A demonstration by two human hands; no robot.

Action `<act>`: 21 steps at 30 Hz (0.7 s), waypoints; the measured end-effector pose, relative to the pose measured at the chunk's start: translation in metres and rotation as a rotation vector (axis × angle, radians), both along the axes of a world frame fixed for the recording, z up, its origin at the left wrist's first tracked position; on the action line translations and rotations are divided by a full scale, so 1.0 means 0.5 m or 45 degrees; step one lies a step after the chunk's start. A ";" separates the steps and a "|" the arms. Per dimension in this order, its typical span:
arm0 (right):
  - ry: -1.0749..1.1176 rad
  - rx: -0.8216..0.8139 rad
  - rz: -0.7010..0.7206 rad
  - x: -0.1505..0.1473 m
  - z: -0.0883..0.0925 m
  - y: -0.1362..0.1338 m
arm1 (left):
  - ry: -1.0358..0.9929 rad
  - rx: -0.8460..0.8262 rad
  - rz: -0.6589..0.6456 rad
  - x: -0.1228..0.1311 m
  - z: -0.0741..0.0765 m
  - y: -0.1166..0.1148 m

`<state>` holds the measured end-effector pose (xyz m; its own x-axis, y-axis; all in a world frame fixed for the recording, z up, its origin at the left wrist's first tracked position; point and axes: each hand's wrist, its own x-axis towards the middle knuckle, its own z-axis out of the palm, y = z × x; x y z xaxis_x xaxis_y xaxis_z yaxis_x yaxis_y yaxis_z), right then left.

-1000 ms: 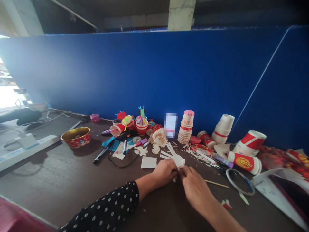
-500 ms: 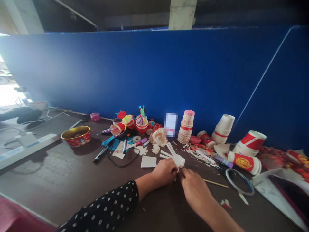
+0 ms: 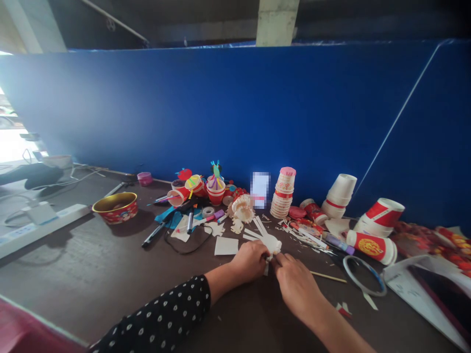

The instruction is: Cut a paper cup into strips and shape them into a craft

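Note:
A white paper cup cut into long strips (image 3: pixel 271 241) lies on the dark table, its strips fanned toward the back left. My left hand (image 3: pixel 252 261) is closed on its near left edge, fingers curled. From the right, my right hand (image 3: pixel 296 282) pinches the near edge of the same cut cup, its fingertips close to the left hand's. A small white bit pokes out below, between the hands. The fingertips partly hide what they grip. Left of the left hand rests a white paper square (image 3: pixel 226 246).
Behind stand a tall cup stack (image 3: pixel 282 193), red cups (image 3: pixel 216 193) and a ruffled white paper piece (image 3: pixel 243 208). Markers (image 3: pixel 190 220) and paper scraps (image 3: pixel 309 238) lie about. To the right are a thin stick (image 3: pixel 328 277) and a clear ring (image 3: pixel 365 276); far left, a gold-rimmed bowl (image 3: pixel 116 210).
My fingertips have shifted very slightly at the cup's near edge, with a small gap opening between the hands. The rest looks the same.

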<state>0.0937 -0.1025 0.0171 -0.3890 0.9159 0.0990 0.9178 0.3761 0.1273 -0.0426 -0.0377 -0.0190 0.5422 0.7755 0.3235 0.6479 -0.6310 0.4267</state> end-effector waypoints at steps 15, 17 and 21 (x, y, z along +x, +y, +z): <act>-0.004 0.009 -0.015 -0.003 -0.009 0.013 | -0.003 -0.003 -0.066 -0.002 0.004 0.002; -0.006 0.013 -0.017 -0.003 -0.008 0.013 | 0.006 -0.032 -0.055 0.000 0.006 0.003; -0.007 -0.009 -0.035 -0.004 -0.005 0.012 | 0.052 -0.063 -0.022 0.006 0.009 0.007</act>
